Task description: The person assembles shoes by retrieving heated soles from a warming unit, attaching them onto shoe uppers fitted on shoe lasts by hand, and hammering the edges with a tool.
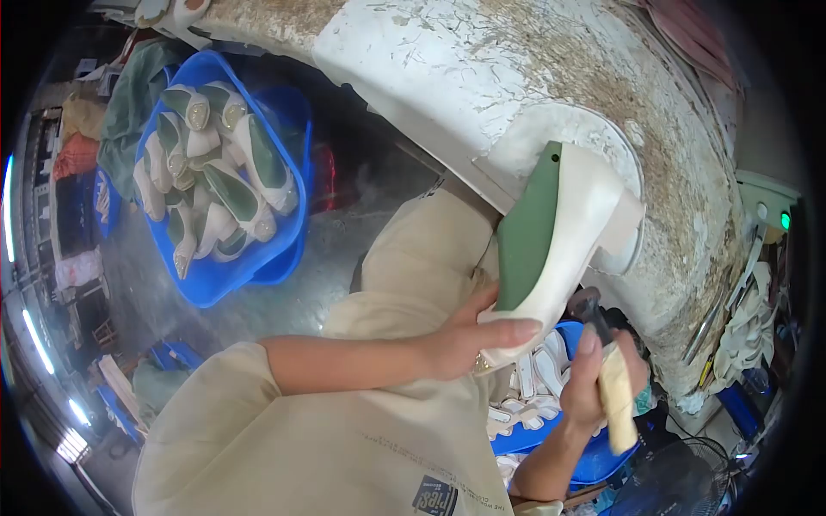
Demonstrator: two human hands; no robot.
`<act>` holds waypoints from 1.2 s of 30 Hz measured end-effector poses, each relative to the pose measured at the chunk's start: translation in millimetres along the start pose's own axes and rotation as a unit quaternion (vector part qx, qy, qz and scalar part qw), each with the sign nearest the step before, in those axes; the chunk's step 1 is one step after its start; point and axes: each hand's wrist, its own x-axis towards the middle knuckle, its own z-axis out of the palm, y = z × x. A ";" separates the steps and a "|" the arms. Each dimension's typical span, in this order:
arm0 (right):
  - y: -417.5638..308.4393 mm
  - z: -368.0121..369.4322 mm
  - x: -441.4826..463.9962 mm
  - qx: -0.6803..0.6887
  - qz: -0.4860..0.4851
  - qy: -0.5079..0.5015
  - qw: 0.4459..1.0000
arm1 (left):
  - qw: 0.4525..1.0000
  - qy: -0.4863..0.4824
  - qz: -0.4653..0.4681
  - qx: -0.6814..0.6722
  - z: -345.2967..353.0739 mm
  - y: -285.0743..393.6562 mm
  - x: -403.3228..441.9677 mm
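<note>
My left hand [465, 340] is wrapped round the toe end of a white heeled shoe [572, 219]. A green shoe last [531, 245] with a small hole near its top fills the shoe. The shoe stands tilted, toe down, with its heel over a round white pad on the worktop. Close beside it on the right, my right hand [594, 374] grips a hammer [616, 400] by its pale wooden handle. The dark hammer head points up near the shoe's underside, and I cannot tell whether it touches.
A blue basket [202, 288] on the left holds several similar shoes on green lasts. White shoe parts [529, 387] fill another blue bin below my hands. The worn, glue-crusted worktop [413, 52] spans the top. A fan [680, 477] stands at lower right.
</note>
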 end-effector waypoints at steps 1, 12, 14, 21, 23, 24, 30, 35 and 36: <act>-1.3 2.1 4.2 0.021 0.011 -0.005 1.000 | 1.000 0.006 0.010 0.027 -1.9 -1.4 1.4; 27.3 1.5 26.1 0.385 0.330 -0.037 0.861 | 0.956 -0.005 0.109 0.272 -21.7 -5.2 19.7; 53.6 -12.7 21.2 0.376 0.260 -0.001 0.889 | 0.958 -0.005 0.123 0.258 -16.9 -4.5 19.3; 43.8 -51.5 65.3 -0.248 -0.069 0.178 0.950 | 0.956 -0.005 0.134 0.260 -15.9 -3.3 17.1; 31.3 -33.5 32.1 0.033 0.059 0.142 0.988 | 0.909 0.030 0.197 0.365 -22.7 0.4 10.8; 31.8 -14.6 12.2 0.240 0.126 0.119 0.955 | 0.856 0.063 0.248 0.449 -31.5 3.1 11.8; 21.2 58.6 -26.3 0.571 0.292 0.016 0.767 | 0.558 0.070 0.344 0.752 -59.1 22.1 36.1; 26.2 70.8 -14.7 0.553 0.388 0.052 0.735 | 0.562 0.016 0.315 0.765 -4.7 23.4 56.7; 21.1 70.5 -10.3 0.532 0.405 0.064 0.741 | 0.555 0.024 0.299 0.776 -1.9 22.7 60.8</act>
